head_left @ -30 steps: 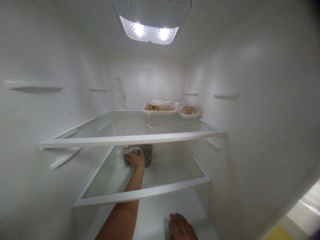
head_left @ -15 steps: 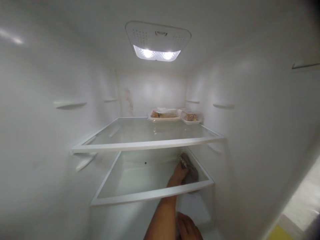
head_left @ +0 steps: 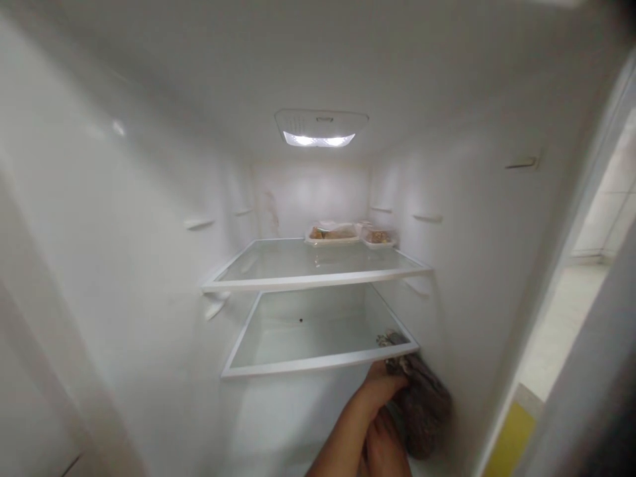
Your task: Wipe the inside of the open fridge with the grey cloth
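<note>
I look into an open white fridge. My left hand (head_left: 381,389) is closed on a grey-brown cloth (head_left: 422,407) at the front right corner of the lower glass shelf (head_left: 308,363). Part of the cloth lies on that corner and the rest hangs below it against the right wall. My right hand (head_left: 385,452) sits just under the left wrist, close to the hanging cloth; its fingers are blurred and partly hidden.
The upper glass shelf (head_left: 308,281) carries two white food trays (head_left: 332,233) at the back right. A dark speck (head_left: 301,320) lies on the lower shelf. The ceiling light (head_left: 318,138) is on. At the right are the fridge's front edge, pale floor and a yellow patch (head_left: 507,437).
My left hand has swept the cloth from the back middle of the lower shelf to its front right corner and off the edge. The view has pulled back from the fridge.
</note>
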{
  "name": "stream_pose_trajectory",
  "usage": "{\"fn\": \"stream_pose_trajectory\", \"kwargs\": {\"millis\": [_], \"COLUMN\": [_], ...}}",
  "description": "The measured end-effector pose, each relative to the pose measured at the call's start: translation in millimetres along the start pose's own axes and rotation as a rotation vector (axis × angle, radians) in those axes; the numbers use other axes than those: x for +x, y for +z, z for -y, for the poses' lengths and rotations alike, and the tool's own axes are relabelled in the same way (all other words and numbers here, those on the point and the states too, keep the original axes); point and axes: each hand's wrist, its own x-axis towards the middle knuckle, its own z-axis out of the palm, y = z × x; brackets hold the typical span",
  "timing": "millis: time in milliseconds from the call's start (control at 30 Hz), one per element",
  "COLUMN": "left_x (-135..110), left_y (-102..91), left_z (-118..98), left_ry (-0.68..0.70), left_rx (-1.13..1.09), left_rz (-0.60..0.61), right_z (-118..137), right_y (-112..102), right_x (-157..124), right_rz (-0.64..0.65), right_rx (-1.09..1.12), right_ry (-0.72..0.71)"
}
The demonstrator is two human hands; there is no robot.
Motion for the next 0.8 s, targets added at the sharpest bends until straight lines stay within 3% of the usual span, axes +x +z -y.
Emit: {"fn": "stream_pose_trajectory", "kwargs": {"millis": [100,200,300,400,533,633,700,800], "left_x": [-7,-13,-24,-45,-95,-142,-170,-195], "left_y": [3.1,1.2,-6.0,-20.5,-57.4,-95.9,-122.0,-154.8], "left_z": [-13,-20,-17,-4,14,17,16,20], "left_ry": [0.099,0.196,0.191,0.160,0.116,0.023,-0.125,-0.310], "left_rx": [0.102,0.130,-0.017,0.084,0.626,1.030,1.240,1.349], "left_rz": [-0.039,0.001,0.100,0.016,-0.242,-0.291,-0.355,-0.333], "right_z": [-14,-32,-42,-46,-54,-64,-72,-84], "right_y": [-11,-35,-60,-69,-55,-36,-20,6], "right_x": [-3,-3,6,22,49,74,95,129], "right_rz": [-0.003,-0.083,-0.246,-0.333,-0.285,-0.280,-0.344,-0.457], "right_rx": [-0.019,-0.117,-0.278,-0.384,-0.463,-0.471,-0.420,-0.312], "right_ry": [-0.075,-0.101,-0.041,-0.039,-0.079,-0.093,-0.120,-0.161]}}
